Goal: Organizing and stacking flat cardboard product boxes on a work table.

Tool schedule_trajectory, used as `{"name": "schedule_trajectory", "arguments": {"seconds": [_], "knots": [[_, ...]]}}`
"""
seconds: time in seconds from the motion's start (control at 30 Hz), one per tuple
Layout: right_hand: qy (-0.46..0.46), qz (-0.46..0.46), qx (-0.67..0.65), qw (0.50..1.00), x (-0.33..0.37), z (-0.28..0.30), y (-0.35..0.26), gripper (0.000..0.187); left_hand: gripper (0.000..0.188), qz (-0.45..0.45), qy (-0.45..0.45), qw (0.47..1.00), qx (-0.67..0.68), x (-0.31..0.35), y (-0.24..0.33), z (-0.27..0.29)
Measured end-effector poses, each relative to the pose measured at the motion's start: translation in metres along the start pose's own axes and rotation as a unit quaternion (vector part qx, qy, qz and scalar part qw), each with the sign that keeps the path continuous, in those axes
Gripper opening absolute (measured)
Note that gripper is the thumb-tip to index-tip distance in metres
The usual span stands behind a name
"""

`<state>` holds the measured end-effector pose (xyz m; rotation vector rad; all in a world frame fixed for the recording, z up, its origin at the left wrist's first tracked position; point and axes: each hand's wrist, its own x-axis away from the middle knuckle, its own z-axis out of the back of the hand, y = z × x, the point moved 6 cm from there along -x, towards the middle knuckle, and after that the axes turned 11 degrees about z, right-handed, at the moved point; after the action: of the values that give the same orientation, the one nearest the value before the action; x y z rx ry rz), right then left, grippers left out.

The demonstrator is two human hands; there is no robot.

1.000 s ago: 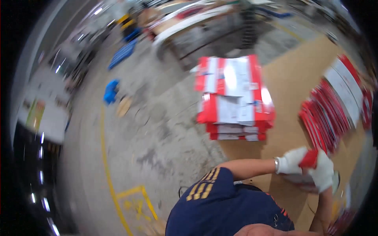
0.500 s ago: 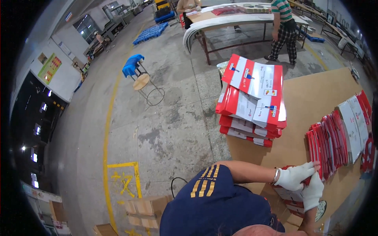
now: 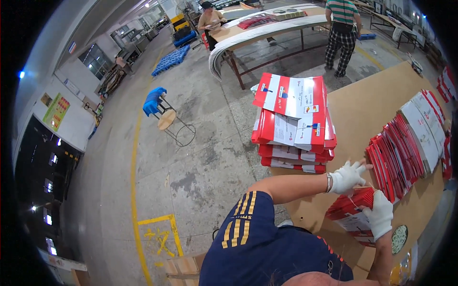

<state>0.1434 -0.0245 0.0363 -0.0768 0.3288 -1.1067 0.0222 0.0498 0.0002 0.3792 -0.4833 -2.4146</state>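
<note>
Both my hands wear white gloves and work at the right of the table. My left hand (image 3: 347, 177) is just above the far edge of a bundle of flat red and white cartons (image 3: 350, 205), its fingers spread. My right hand (image 3: 380, 215) is closed on the near right corner of that bundle, thumb over the top. A thin pale strand, perhaps string, runs over the bundle; its ends are hidden. Right beyond my hands, a leaning row of folded red and white cartons (image 3: 396, 152) stands on edge.
A tall pile of carton bundles (image 3: 293, 124) stands at the table's (image 3: 362, 109) left edge. A round speckled green-and-white thing (image 3: 399, 238) lies by my right wrist. Beyond are a stool (image 3: 167, 120) with blue cloth, blue pallets (image 3: 171, 62), a long table (image 3: 276, 28) and two people.
My hands were close together over the bundle. The left has moved away from the right and spread its fingers. More of the bundle shows. The whole view has shifted slightly.
</note>
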Motion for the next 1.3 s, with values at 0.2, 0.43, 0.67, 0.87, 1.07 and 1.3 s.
{"name": "schedule_trajectory", "arguments": {"seconds": [0.2, 0.43, 0.67, 0.87, 1.07, 1.3], "knots": [[0.002, 0.014, -0.008, 1.000, -0.002, -0.003, -0.004, 0.046, 0.086, -0.020, -0.138, 0.965, 0.222, 0.018, 0.006, -0.021], [0.057, 0.029, 0.109, 0.992, 0.024, 0.029, 0.015, 0.039, 0.058, 0.054, 0.031, 0.954, 0.293, 0.012, -0.008, -0.029], [0.251, -0.272, -0.448, 0.814, 0.104, -0.017, 0.041, 0.053, 0.079, -0.001, 0.049, 0.876, 0.481, 0.008, -0.007, -0.049], [0.393, -0.309, -0.233, 0.834, 0.104, -0.131, 0.049, 0.069, 0.127, -0.045, -0.040, 0.810, 0.583, 0.004, 0.028, -0.061], [0.252, -0.225, -0.164, 0.927, 0.036, -0.038, 0.024, 0.061, 0.039, 0.259, 0.091, 0.746, 0.607, -0.014, 0.000, -0.069], [-0.125, -0.185, 0.005, 0.975, 0.097, -0.196, -0.014, 0.089, 0.034, 0.501, 0.017, 0.423, 0.755, 0.049, -0.078, -0.230]]}}
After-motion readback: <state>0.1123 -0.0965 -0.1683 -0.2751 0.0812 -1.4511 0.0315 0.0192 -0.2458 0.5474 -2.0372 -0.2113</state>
